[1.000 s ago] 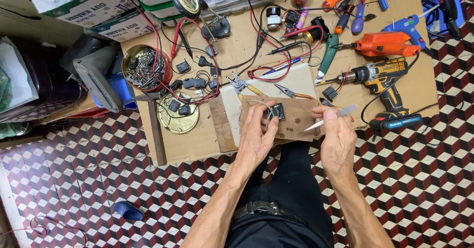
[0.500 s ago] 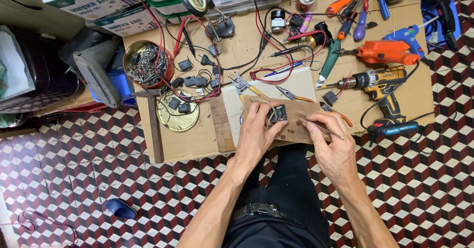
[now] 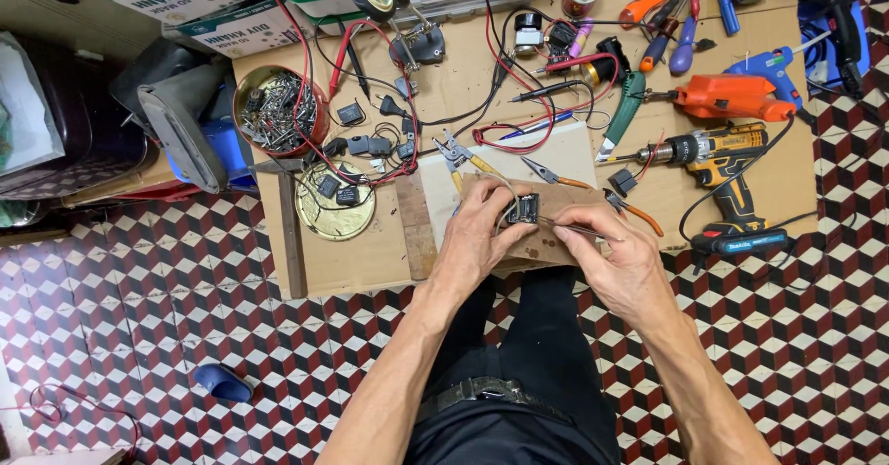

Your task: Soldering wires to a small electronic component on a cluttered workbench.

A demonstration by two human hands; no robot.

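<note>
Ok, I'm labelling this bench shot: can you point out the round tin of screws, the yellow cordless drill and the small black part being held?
round tin of screws [image 3: 280,111], head view, on the heap of screws inside.
yellow cordless drill [image 3: 727,148], head view, on its yellow body.
small black part [image 3: 523,209], head view, on its top face.

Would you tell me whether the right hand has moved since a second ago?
Yes. The right hand has shifted left along the wooden block, away from the yellow cordless drill, bringing its thin tool to the small black part.

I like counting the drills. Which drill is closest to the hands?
The yellow and black drill, lying just beyond the right hand. The orange drill lies farther away, past it.
</note>
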